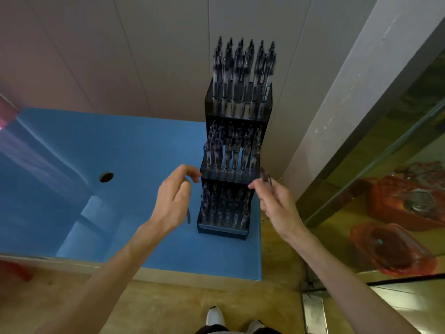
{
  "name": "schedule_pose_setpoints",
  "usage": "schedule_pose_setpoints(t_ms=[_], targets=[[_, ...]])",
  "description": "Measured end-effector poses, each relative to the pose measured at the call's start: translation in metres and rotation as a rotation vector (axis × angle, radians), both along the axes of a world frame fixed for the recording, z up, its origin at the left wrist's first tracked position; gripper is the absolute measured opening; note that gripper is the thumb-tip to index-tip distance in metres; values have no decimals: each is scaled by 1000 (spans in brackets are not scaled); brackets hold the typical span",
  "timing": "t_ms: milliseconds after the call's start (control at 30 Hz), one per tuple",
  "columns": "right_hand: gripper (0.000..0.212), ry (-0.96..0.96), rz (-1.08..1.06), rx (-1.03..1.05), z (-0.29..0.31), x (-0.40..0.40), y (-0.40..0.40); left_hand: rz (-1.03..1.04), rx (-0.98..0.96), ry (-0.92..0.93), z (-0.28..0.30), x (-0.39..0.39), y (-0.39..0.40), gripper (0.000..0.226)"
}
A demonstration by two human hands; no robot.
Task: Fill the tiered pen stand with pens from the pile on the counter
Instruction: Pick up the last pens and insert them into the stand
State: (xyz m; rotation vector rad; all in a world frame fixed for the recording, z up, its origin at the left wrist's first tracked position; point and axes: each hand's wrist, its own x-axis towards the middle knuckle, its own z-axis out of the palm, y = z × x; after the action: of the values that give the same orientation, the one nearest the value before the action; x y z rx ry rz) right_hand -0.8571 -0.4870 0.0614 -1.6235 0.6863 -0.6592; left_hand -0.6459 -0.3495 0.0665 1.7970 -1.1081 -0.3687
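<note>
stand: black three-tier plastic pen stand (pixel 237 150), centre of frame, on the right part of the blue counter mat (pixel 134 145), back against the pale panelled wall (pixel 144 56)
tiers: step down toward the bottom of frame; clear-barrelled pens (pixel 243 75) upright in all three, tips down. Looks near full; can't make out a free slot from here
right pen: dark clear pen (pixel 266 175) pinched in the right hand (pixel 277 206), just right of the middle tier; axis tilted, upper end toward top of frame
left pen: second dark pen (pixel 188 214) in the left hand (pixel 172 201), fingers curled round it, lower end pointing down at the mat, just left of the bottom tier
hands: apart, one either side of the stand, both level with the lower tiers
key relation: stand sits between the hands; either pen needs to go near vertical, then inward. Right pen looks nearer the middle tier, left nearer the bottom one
pile: not visible on the counter
other: round hole (pixel 106 177) in the mat at centre left; white shoes (pixel 215 317) at bottom edge
</note>
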Motion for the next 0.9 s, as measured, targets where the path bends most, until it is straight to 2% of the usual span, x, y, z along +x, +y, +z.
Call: schedule_pose_setpoints(t_ms=[33, 67, 200, 400, 633, 800, 900], targets=[[79, -12, 20, 95, 1, -2, -1, -27, -11, 44, 6, 2, 1, 32], [79, -24, 32, 154, 3, -5, -3, -48, -19, 71, 11, 4, 2, 32], [41, -71, 6, 152, 8, -6, -3, -103, -27, 83, 32, 6, 1, 27], [22, -109, -21, 44, 19, 0, -2, -125, -107, -13, 51, 5, -1, 22], [16, -7, -59, -126, 12, 15, 5, -105, -134, -105, 57, -3, -5, 25], [20, -77, -194, -170, 8, 18, 3, -186, -21, -299, 46, -8, -16, 24], [23, -114, -282, -207, 8, 14, 7, -226, -16, -300, 37, -12, -19, 23]])
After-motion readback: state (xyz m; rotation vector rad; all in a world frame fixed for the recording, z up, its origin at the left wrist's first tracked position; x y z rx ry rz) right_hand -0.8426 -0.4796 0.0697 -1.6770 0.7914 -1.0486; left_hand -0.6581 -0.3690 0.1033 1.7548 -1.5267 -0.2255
